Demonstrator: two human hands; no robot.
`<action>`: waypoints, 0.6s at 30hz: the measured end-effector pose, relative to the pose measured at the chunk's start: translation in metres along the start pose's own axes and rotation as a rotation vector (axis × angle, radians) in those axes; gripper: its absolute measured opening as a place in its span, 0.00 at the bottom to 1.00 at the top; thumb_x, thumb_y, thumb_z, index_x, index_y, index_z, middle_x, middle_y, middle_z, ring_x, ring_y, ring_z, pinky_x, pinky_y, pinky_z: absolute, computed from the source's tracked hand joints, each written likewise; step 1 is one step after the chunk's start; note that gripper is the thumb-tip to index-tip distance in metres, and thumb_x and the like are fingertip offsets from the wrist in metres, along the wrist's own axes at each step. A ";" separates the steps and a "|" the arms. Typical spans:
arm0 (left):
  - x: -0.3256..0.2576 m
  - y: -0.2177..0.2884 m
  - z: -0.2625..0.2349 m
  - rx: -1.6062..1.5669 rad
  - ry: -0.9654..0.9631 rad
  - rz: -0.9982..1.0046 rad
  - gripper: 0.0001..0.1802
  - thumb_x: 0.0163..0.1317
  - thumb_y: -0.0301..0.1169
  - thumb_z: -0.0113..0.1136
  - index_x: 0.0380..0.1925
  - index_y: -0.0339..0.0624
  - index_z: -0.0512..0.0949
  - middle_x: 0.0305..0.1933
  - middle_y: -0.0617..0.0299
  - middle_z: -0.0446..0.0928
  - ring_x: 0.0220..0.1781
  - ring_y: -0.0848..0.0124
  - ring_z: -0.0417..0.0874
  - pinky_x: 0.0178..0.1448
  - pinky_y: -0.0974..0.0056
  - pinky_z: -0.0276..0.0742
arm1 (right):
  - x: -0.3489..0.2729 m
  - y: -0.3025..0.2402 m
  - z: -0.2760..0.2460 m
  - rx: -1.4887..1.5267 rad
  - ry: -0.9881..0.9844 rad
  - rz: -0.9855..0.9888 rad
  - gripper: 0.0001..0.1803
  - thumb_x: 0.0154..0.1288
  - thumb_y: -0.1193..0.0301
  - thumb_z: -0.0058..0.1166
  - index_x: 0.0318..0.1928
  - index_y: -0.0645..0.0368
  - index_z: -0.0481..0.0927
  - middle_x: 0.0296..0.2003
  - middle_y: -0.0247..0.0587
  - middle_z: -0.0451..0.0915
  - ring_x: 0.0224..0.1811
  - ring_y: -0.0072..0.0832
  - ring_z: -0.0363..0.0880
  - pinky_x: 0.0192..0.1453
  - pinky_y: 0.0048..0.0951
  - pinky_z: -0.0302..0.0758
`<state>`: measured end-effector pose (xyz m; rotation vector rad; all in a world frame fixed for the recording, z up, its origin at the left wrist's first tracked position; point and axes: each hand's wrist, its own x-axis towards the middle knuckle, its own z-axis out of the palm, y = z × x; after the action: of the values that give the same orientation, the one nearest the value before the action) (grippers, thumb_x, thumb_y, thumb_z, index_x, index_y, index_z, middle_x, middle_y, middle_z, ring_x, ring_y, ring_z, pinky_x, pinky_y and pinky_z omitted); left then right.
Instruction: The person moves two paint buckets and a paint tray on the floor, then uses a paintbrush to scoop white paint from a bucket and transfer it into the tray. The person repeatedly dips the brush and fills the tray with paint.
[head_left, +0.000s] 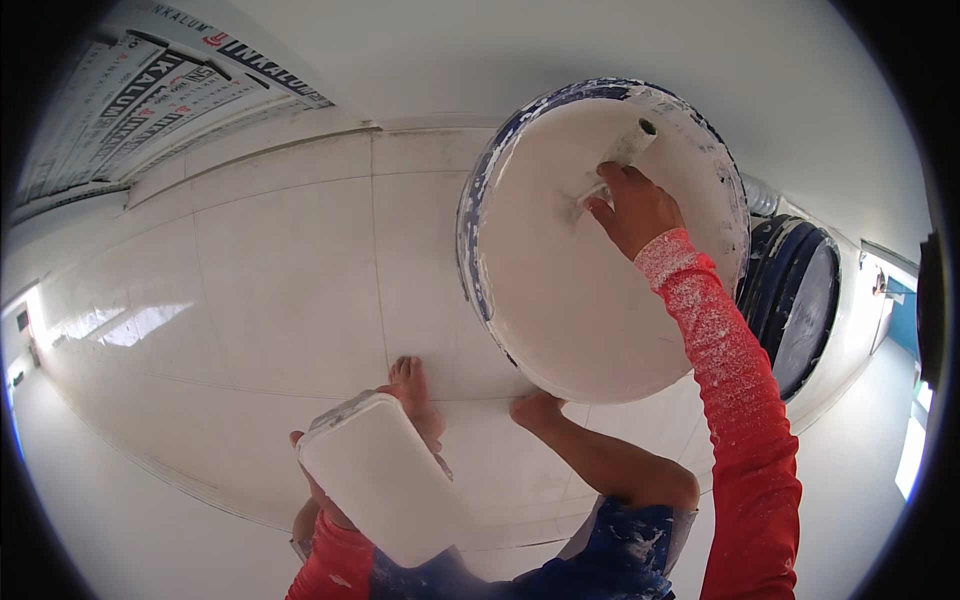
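Note:
My left hand (328, 498) grips the side of a white rectangular block-shaped piece (385, 475) with rounded corners and a greyish edge. I cannot tell whether it is a filled container or a board. Over a large round tub (484, 270) with a blue, smeared rim, my right hand (640, 212) reaches down. Smooth white paste (580, 310) fills the tub. Fingers and thumb are closed around a paste-covered tool (630, 146), whose tube-like end with a dark opening sticks out past the fingers. Its lower part touches the paste, and my fingers hide its middle.
Dark blue round buckets or lids (800, 300) stand right of the tub, against the wall. Long wrapped packs (150, 105) lean at the far left. Pale tiles (280, 280) cover the floor. My bare feet (412, 388) are close to the tub. White powder coats my right sleeve (715, 350).

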<state>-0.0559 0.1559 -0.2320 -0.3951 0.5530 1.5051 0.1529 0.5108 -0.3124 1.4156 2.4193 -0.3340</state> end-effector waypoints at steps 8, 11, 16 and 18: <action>0.011 0.021 0.014 -0.012 -0.193 -0.018 0.49 0.70 0.60 0.52 0.78 0.47 0.44 0.58 0.37 0.73 0.51 0.32 0.82 0.54 0.30 0.77 | -0.012 -0.016 0.024 0.302 -0.153 -0.048 0.16 0.63 0.69 0.62 0.51 0.59 0.82 0.41 0.50 0.82 0.44 0.41 0.85 0.51 0.37 0.81; 0.021 0.035 0.027 -0.163 -0.342 -0.135 0.48 0.71 0.60 0.50 0.79 0.51 0.41 0.63 0.41 0.69 0.61 0.33 0.76 0.62 0.27 0.68 | -0.017 -0.025 0.011 0.257 -0.077 -0.134 0.14 0.64 0.70 0.61 0.48 0.61 0.84 0.42 0.51 0.82 0.43 0.42 0.84 0.51 0.35 0.81; 0.047 0.055 0.037 -0.014 -0.468 -0.119 0.47 0.72 0.59 0.50 0.79 0.51 0.42 0.64 0.43 0.68 0.62 0.37 0.75 0.63 0.30 0.68 | -0.010 -0.020 -0.030 0.403 -0.156 -0.118 0.13 0.66 0.71 0.58 0.51 0.57 0.83 0.42 0.54 0.86 0.46 0.40 0.86 0.53 0.39 0.80; 0.060 0.050 0.035 0.042 -0.499 -0.104 0.47 0.72 0.59 0.50 0.79 0.51 0.42 0.64 0.44 0.68 0.62 0.37 0.76 0.63 0.30 0.69 | -0.002 -0.024 -0.030 0.398 -0.106 -0.191 0.14 0.67 0.70 0.56 0.52 0.55 0.83 0.42 0.54 0.86 0.50 0.42 0.85 0.57 0.40 0.80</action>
<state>-0.1032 0.2267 -0.2333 -0.0075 0.1646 1.4211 0.1283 0.5081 -0.2825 1.2701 2.4969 -0.9565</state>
